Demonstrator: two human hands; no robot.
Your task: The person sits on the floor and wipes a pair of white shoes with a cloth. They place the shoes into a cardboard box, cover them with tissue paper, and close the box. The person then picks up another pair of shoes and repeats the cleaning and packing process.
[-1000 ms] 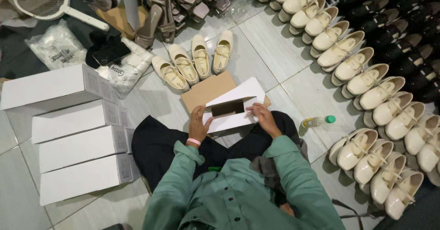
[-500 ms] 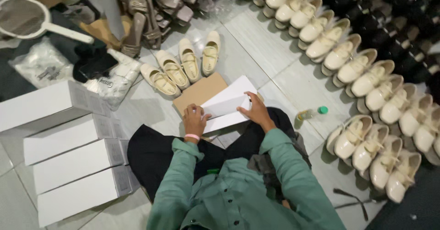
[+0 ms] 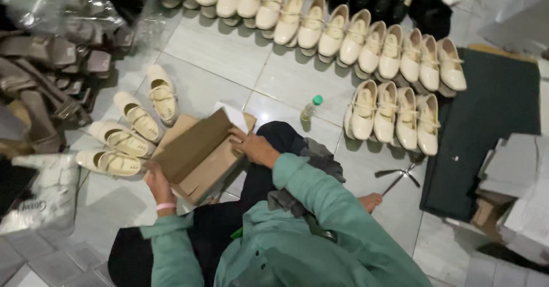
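- Here, low and centre-left in the frame, the box (image 3: 197, 158) sits tilted on the person's lap, held between both hands; it is brown cardboard with a flap raised.
- The left hand (image 3: 159, 185) grips the box's lower left edge, fingers curled under it and mostly hidden, a pink band at the wrist.
- The right hand (image 3: 251, 147) rests on the box's right rim, fingers pressed together and bent over the edge, thumb side hidden.
- As a judgement: the box looks light and empty, stiff along its folds but easily crushed in the panels; hold it at the corners or folded edges, not the loose flap, which will bend.
- A white sheet (image 3: 234, 115) pokes up behind the box; thin paper, likely to slip or crease.
- Just left of the box lie four cream shoes (image 3: 137, 118) on the tile floor (image 3: 217, 52).
- A small bottle (image 3: 309, 108) with a green cap stands at centre.
- Further, toward the top right, rows (image 3: 366, 41) of cream shoes run across.
- Against the earlier frames: then the box lay flat with the sheet spread on top and both hands on it; now it is lifted and tipped, the view has swung, and the white boxes at left are out of sight.
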